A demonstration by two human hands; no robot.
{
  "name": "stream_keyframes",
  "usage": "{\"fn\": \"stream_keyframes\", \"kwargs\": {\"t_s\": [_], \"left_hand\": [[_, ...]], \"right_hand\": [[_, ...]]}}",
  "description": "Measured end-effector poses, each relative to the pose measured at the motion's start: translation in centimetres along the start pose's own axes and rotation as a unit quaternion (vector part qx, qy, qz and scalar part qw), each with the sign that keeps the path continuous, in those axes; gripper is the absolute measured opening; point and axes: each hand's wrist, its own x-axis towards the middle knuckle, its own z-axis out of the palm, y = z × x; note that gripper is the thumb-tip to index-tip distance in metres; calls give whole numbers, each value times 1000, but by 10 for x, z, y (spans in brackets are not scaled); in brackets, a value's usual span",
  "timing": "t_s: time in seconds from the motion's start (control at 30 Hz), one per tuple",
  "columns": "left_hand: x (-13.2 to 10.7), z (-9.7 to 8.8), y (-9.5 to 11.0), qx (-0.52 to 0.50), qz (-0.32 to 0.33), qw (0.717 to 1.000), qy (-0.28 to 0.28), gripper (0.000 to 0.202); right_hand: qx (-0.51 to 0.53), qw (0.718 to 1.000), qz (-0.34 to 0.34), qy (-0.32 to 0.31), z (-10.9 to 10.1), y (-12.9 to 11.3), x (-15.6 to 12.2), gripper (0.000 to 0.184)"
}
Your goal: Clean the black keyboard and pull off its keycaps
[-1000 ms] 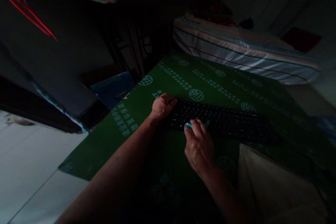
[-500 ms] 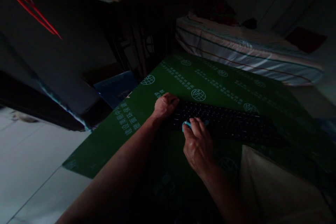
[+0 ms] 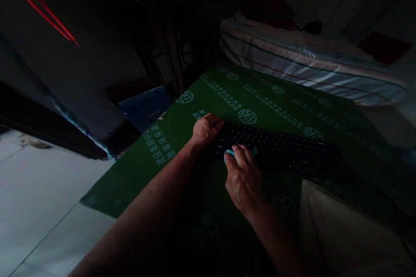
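A black keyboard (image 3: 286, 151) lies flat across the green board. My left hand (image 3: 208, 129) is closed around its left end, with the thumb side by the far corner. Over the left part of the keys, my right hand (image 3: 243, 177) is closed on a small teal object (image 3: 229, 153). Bits of teal show on both sides of the fingers, and the rest is covered, so its kind cannot be made out. Dim light hides most of the key detail.
The green board (image 3: 195, 156) carries white printed globes and characters. A beige cloth-like piece (image 3: 341, 225) lies at the near right. Behind stands a bed with a striped sheet (image 3: 292, 60). Red cords (image 3: 42, 6) hang at upper left, and a blue panel (image 3: 146, 106) leans beside the board.
My right hand has shifted slightly left over the keys with the teal object. My left hand keeps its hold on the keyboard's end. The whole view has moved a little.
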Motion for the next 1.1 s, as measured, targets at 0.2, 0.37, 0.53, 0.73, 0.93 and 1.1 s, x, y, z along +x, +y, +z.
{"fn": "stream_keyframes", "kwargs": {"t_s": [0.2, 0.37, 0.53, 0.73, 0.93, 1.1], "left_hand": [[0, -1, 1, 2, 0, 1000, -3, 32], [0, 0, 0, -5, 0, 1000, -4, 33], [0, 1, -2, -9, 3, 1000, 4, 32], [1, 4, -5, -5, 13, 1000, 9, 32], [0, 2, -2, -5, 4, 1000, 3, 31], [0, 0, 1, -3, -3, 1000, -1, 30]], "right_hand": [[-4, 1000, 16, 11, 1, 2, -1, 37], [11, 1000, -1, 3, 3, -1, 0, 37], [27, 999, -16, -8, 0, -11, 11, 37], [26, 999, -28, -26, 0, -14, 15, 36], [39, 999, -25, -26, 2, -12, 12, 37], [37, 999, -26, -27, 3, -13, 14, 36]]}}
